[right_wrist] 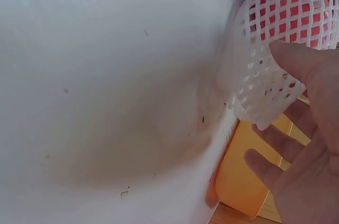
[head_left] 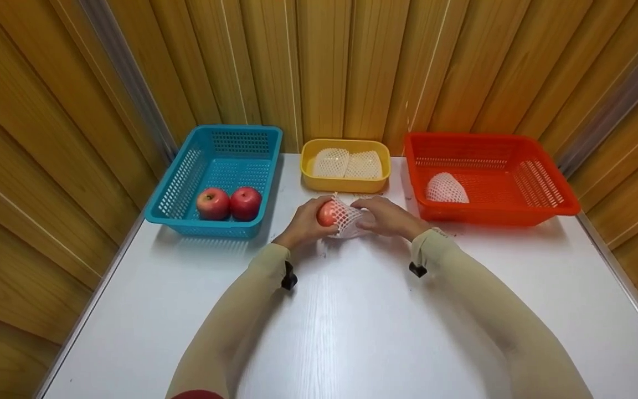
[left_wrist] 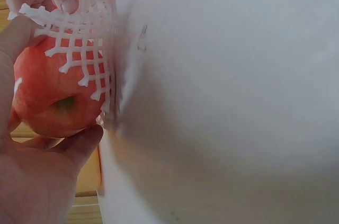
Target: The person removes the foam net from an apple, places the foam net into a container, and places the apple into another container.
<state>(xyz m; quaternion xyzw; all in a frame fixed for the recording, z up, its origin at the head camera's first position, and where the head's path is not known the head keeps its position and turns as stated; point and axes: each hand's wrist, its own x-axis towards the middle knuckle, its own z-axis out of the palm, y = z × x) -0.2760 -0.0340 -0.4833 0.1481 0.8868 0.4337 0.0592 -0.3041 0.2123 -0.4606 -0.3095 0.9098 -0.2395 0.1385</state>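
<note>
Apple (left_wrist: 55, 83) held over bench (head_left: 341, 332), partly inside foam net (head_left: 348, 217). Left grip (head_left: 303, 224) clamped round apple, presumably so it's kept steady; net pinched by right grip (head_left: 391, 216), presumably so slip is prevented.

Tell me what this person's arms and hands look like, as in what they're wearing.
The left sleeve and right sleeve are long and beige, reaching the wrists. A small black piece shows by the left cuff, another black piece by the right. The left hand and right hand wear no gloves.
</note>
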